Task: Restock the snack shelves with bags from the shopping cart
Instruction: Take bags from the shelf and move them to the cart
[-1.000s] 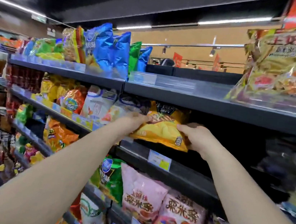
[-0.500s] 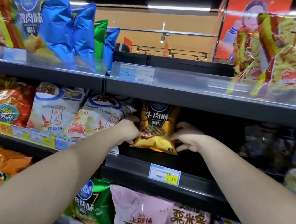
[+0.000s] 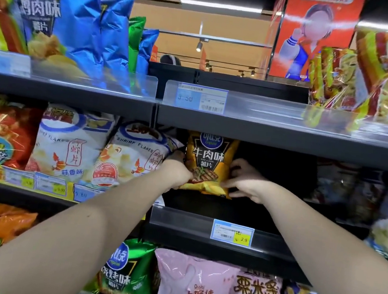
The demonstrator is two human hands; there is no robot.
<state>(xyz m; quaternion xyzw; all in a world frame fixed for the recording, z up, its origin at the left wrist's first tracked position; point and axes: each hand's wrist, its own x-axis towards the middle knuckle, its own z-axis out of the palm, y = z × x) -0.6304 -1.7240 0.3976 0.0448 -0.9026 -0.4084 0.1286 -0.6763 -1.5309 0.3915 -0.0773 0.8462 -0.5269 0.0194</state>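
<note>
Two arms outstretched; left hand (image 3: 176,169), right hand (image 3: 244,184) curl fingers (image 3: 241,163) round upright yellow bag (image 3: 208,158).

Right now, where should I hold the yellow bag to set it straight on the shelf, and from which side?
Take the yellow bag by its lower side edges, from the front, as the left hand and right hand do now. It stands upright, face out, so both edges are exposed. The shrimp bag crowds its left; the right side is open.
</note>
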